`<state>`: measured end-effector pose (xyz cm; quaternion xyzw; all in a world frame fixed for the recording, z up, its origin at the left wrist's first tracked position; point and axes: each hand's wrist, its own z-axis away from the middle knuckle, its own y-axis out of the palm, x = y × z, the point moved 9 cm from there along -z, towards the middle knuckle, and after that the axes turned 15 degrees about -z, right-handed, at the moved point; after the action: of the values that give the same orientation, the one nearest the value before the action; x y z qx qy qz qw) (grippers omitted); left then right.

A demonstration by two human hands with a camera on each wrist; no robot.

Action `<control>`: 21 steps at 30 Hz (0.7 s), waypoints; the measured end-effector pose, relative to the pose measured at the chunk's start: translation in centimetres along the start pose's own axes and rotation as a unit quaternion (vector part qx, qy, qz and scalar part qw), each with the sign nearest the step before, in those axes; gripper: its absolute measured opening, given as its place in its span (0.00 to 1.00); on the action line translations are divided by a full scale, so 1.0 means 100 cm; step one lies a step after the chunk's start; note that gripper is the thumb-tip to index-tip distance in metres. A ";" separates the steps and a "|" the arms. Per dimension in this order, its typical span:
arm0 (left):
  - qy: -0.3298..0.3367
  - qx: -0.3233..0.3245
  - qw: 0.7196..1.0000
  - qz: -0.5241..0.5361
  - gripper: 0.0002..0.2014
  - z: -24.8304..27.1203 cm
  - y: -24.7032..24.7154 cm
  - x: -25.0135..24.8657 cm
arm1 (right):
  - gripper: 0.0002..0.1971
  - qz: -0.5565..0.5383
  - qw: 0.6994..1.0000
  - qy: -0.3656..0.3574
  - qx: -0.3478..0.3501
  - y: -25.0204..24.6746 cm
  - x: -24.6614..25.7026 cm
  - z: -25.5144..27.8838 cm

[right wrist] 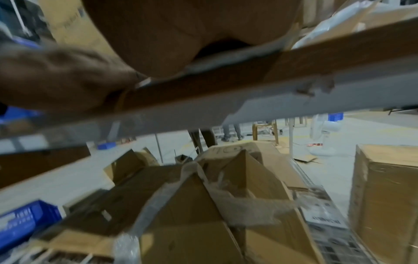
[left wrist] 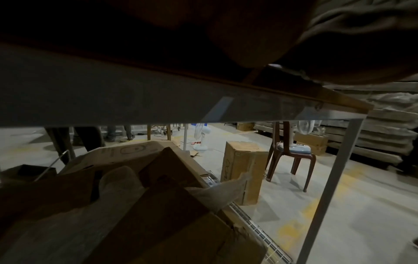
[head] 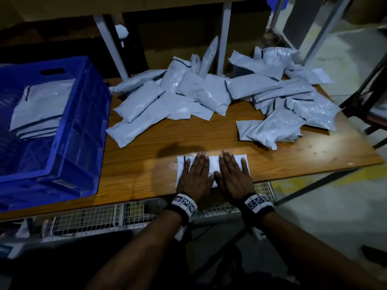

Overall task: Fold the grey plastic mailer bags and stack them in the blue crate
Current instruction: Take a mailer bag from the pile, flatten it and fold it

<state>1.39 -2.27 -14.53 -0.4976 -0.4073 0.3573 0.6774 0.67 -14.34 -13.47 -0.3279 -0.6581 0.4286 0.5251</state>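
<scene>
Under table [left wrist: 226, 107]: cardboard boxes [left wrist: 158, 178], wrist views only

We cannot see most of the bag [head: 213, 164] under our left hand [head: 195, 174] and right hand [head: 232, 174]. The crate [head: 83, 122] is cut off at the left edge. Both wrist views look under the table; the right one is blurred, fingers unseen.

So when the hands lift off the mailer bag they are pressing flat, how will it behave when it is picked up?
The mailer bag is probably light and floppy: it lies thin and flat under the left hand and right hand. Its fold may spring open, since both palms press it down. It looks glossy like the pile of bags, so likely slippery.
</scene>
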 end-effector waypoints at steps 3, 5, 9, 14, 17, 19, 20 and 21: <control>0.003 -0.009 1.000 -0.005 0.39 0.000 0.001 -0.002 | 0.36 0.012 1.000 0.001 -0.011 0.001 -0.003 0.003; -0.001 -0.024 1.000 -0.006 0.38 0.000 0.001 0.000 | 0.36 0.015 1.000 -0.001 -0.004 0.004 -0.003 0.002; 0.004 -0.012 1.000 -0.012 0.40 -0.001 0.000 -0.003 | 0.33 0.025 1.000 0.001 -0.004 0.006 -0.005 0.002; 0.001 -0.011 1.000 -0.013 0.39 -0.002 0.001 -0.002 | 0.33 0.026 1.000 -0.005 -0.011 0.003 -0.003 0.002; 0.001 -0.018 1.000 -0.010 0.39 -0.002 0.000 -0.001 | 0.33 0.031 0.999 -0.009 -0.013 0.003 -0.003 0.002; 0.001 -0.021 1.000 -0.010 0.38 -0.002 -0.001 -0.001 | 0.33 0.034 0.999 -0.011 -0.010 0.004 -0.002 0.003; 0.001 -0.020 1.000 -0.011 0.38 -0.001 -0.002 -0.001 | 0.33 0.034 0.999 -0.011 -0.009 0.004 -0.003 0.003; 0.000 -0.019 1.000 -0.011 0.38 -0.001 -0.002 -0.001 | 0.33 0.034 0.999 -0.011 -0.008 0.004 -0.003 0.003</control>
<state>1.45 -2.50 -14.34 -0.5061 -0.4194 0.3416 0.6717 0.48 -14.48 -13.95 -0.3497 -0.6556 0.4442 0.5006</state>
